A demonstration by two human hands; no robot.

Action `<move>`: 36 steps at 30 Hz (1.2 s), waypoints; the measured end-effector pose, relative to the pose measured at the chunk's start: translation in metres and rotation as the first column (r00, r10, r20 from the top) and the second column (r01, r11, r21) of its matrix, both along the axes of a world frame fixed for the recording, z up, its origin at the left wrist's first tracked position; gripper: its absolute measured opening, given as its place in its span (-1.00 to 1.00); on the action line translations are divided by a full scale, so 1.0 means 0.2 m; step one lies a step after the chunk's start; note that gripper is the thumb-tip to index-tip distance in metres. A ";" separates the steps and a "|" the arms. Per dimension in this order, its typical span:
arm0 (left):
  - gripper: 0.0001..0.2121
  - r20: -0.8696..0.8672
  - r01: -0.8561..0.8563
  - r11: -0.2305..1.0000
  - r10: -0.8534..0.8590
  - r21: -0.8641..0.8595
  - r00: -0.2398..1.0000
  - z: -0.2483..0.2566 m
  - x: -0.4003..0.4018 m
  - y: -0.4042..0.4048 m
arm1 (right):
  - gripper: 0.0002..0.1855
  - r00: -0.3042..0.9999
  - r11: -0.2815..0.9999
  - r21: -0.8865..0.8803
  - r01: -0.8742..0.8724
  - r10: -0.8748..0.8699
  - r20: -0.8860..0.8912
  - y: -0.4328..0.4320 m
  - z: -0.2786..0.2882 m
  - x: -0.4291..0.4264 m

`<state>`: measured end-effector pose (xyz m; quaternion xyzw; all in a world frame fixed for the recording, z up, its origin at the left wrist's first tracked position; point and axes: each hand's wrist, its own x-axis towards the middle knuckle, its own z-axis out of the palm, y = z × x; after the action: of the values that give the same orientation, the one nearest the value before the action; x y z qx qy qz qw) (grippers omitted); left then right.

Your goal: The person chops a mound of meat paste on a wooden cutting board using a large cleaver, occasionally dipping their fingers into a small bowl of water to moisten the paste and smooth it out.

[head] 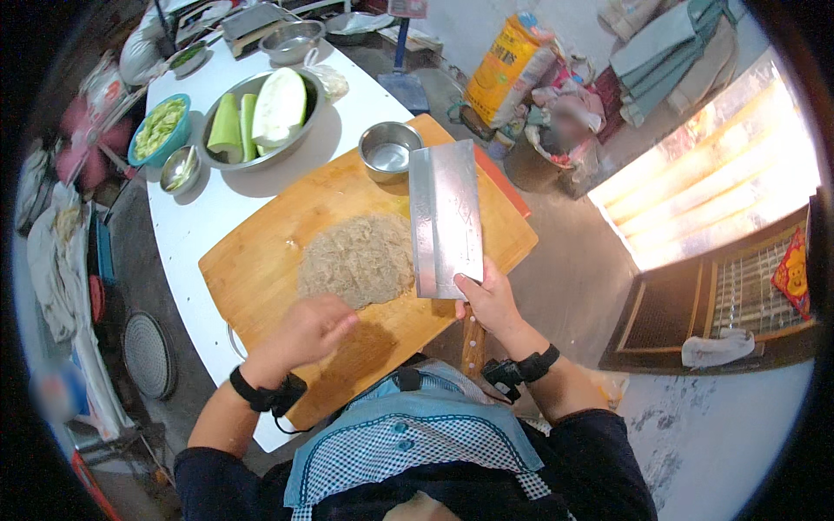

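My right hand [490, 296] grips a broad cleaver [448, 215] where blade meets wooden handle, the blade's flat face turned up over the right part of the wooden cutting board [251, 260]. A flattened mound of greyish-brown minced food [358, 260] lies mid-board, left of the blade. At the mound's near left edge hovers my left hand [319, 329], its fingers curled; whether it holds or touches anything is hidden. A small steel bowl [391, 153] stands on the board's far side, just behind the blade.
On the white table [176, 247] are a steel basin [260, 150] of cut pale-green gourd, a teal bowl [159, 130] of chopped greens, a small metal bowl [180, 170] and another steel bowl [293, 42]. An orange-red flat item [505, 182] juts from beneath the board's right side.
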<state>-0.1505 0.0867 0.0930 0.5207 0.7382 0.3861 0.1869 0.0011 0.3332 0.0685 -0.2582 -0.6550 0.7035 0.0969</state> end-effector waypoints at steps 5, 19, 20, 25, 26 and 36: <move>-0.87 0.051 -0.037 0.999 0.037 -0.009 0.998 -0.09 0.16 -0.07 | -0.70 0.989 0.991 -0.123 -0.044 0.026 -0.147 -0.11 0.00 -0.03; -0.58 0.328 -0.366 0.919 0.395 -0.146 0.858 -0.16 0.35 -0.12 | -0.70 0.892 0.986 -0.158 -0.042 -0.035 -0.451 -0.66 -0.18 -0.25; -0.61 0.241 -0.401 0.884 0.454 -0.239 0.858 -0.15 0.35 -0.15 | -0.71 0.887 0.984 -0.164 -0.073 -0.012 -0.462 -0.67 -0.19 -0.25; -0.73 0.004 -0.466 0.878 0.469 -0.112 0.883 -0.15 0.30 -0.34 | -0.77 0.934 0.902 0.243 -0.356 0.353 0.060 -0.52 -0.19 -0.13; -0.76 -0.079 -0.457 0.862 0.451 -0.218 0.889 -0.08 0.30 -0.38 | -0.78 0.931 0.889 0.276 -0.366 0.346 0.117 -0.52 -0.09 -0.11; -0.78 -0.297 -0.451 0.829 0.362 -0.330 0.883 0.04 0.42 -0.52 | -0.44 0.610 0.024 0.961 -0.274 0.777 0.154 -0.56 0.05 -0.31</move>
<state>-0.0673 -0.0165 0.1012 0.3424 0.9103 0.2015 0.1161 -0.0608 0.2219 0.0781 0.2845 -0.9354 0.1911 0.0870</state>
